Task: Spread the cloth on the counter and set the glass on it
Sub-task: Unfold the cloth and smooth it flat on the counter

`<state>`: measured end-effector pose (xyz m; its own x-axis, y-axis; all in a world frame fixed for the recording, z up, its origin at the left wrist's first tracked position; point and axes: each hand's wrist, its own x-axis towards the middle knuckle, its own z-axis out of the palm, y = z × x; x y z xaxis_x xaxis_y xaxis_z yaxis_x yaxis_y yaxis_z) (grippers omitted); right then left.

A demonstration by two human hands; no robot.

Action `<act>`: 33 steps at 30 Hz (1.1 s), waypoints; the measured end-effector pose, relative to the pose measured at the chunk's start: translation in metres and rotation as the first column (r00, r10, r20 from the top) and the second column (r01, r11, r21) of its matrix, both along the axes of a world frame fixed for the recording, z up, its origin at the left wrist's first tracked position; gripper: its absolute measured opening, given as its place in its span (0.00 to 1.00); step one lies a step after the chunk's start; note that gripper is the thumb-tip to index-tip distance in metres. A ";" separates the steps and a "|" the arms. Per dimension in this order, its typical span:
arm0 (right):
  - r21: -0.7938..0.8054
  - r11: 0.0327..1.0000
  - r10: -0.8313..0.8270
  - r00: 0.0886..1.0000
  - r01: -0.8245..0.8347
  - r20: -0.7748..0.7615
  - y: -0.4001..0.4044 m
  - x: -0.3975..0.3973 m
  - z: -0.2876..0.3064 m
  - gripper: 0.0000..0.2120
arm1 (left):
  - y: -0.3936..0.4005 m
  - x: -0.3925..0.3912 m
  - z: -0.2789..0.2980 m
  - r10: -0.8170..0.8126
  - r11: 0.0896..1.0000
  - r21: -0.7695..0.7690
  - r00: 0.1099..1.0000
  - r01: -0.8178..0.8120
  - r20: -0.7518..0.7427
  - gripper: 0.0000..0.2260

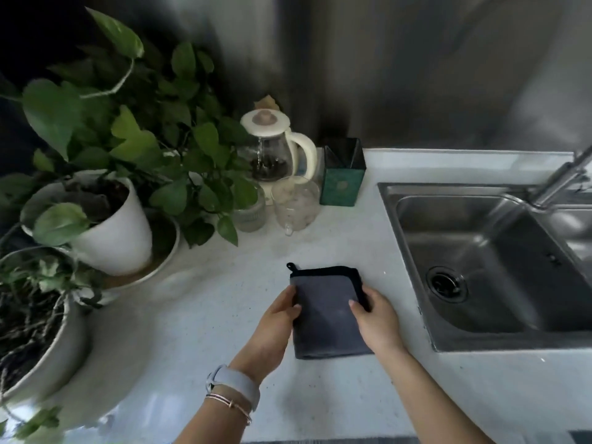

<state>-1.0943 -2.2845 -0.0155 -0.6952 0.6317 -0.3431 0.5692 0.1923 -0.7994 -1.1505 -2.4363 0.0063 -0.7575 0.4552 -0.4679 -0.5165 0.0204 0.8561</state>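
Note:
A dark grey cloth (326,310) with a black border and hanging loop lies folded on the white counter (198,331), in front of me. My left hand (275,328) pinches its left edge and my right hand (374,318) grips its right edge, thumb on top. A clear glass mug (296,201) with a small handle stands farther back on the counter, apart from both hands.
A ribbed glass jar (251,209) stands left of the mug, a glass kettle with a cream lid (272,149) and a green box (342,174) behind it. Potted plants (109,216) crowd the left side. The steel sink (487,261) and faucet (563,174) are at right.

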 end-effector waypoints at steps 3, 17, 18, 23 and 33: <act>0.117 0.990 -0.086 0.994 0.078 0.070 -0.002 -0.002 -0.006 0.17 | -0.006 0.000 -0.006 -0.050 0.998 -0.047 0.999 0.051 0.016 0.21; -0.215 0.852 0.455 0.878 -0.477 -0.145 -0.086 -0.017 0.052 0.04 | -0.049 -0.001 0.026 0.316 0.946 -0.125 0.938 -0.300 0.144 0.09; -0.141 0.894 0.410 0.904 -0.425 -0.122 -0.086 -0.019 0.045 0.05 | -0.057 -0.006 0.024 0.346 0.932 -0.161 0.928 -0.323 0.140 0.07; 0.326 0.841 0.371 0.898 -0.432 0.235 -0.081 -0.019 0.015 0.21 | -0.083 -0.023 0.012 0.308 0.911 -0.290 0.951 -0.292 0.010 0.06; 0.386 0.695 0.439 0.783 -0.607 0.441 -0.071 -0.032 0.015 0.22 | -0.092 -0.029 -0.002 0.293 0.897 -0.345 0.956 -0.277 -0.005 0.06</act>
<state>-1.1261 -2.3555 -0.0005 -0.8807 0.3296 -0.3403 0.4385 0.8389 -0.3223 -1.1792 -2.5282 0.0046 -0.8048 0.0313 -0.5927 -0.5825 0.1500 0.7989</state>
